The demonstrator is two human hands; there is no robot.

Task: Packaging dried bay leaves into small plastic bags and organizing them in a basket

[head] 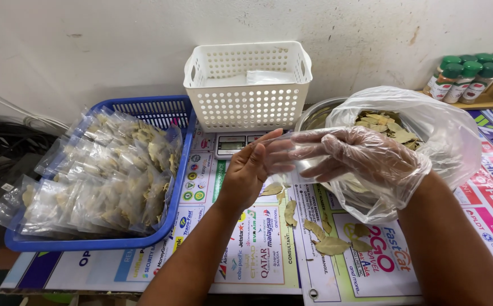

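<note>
Bare left hand (pixel 246 170) & gloved right hand (pixel 359 156) both pinch a small clear pouch (pixel 300 150) btwn them, above the table, fingers closed on it. Loose bay leaves (pixel 314 229) lie below; blue tray (pixel 96 243) w/ filled packets at left, metal bowl (pixel 314 116) of leaves in a bag at right.

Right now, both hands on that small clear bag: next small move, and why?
Probably spread the small clear bag's mouth wider with the left hand. The gloved right hand is at its opening, no leaf visibly in its fingers, and the bag looks empty. Dried leaves sit just behind in the lined metal bowl; loose leaves lie on the table, filled packets in the blue basket.
</note>
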